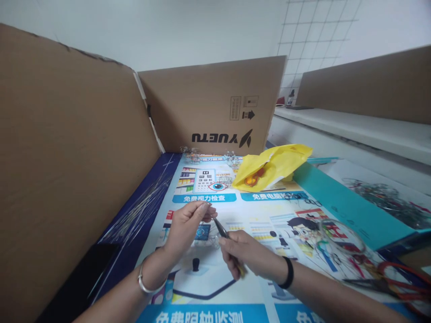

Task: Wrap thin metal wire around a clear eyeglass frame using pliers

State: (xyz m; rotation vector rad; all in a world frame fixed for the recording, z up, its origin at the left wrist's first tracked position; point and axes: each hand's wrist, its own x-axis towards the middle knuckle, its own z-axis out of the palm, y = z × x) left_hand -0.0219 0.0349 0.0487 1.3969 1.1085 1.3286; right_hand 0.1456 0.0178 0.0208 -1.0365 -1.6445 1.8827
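My right hand [244, 253] is wrapped round a pair of pliers [220, 228], whose dark metal jaws point up and left. A bit of yellow handle shows below the fist. The jaw tips meet the fingertips of my left hand [191, 220], which are closed in a pinch. What they hold is too small to make out. Both hands are above a printed poster [202, 280] covering the table. To the left of my left hand lies a bundle of thin straight wires [136, 208].
A yellow bag [279, 163] with orange bits stands behind my hands. At right are a teal box [350, 206] with tangled wire pieces, a coil of wire [340, 235] and red-handled scissors [400, 280]. Cardboard panels [208, 103] stand behind and left. A black phone-like object [81, 278] lies left.
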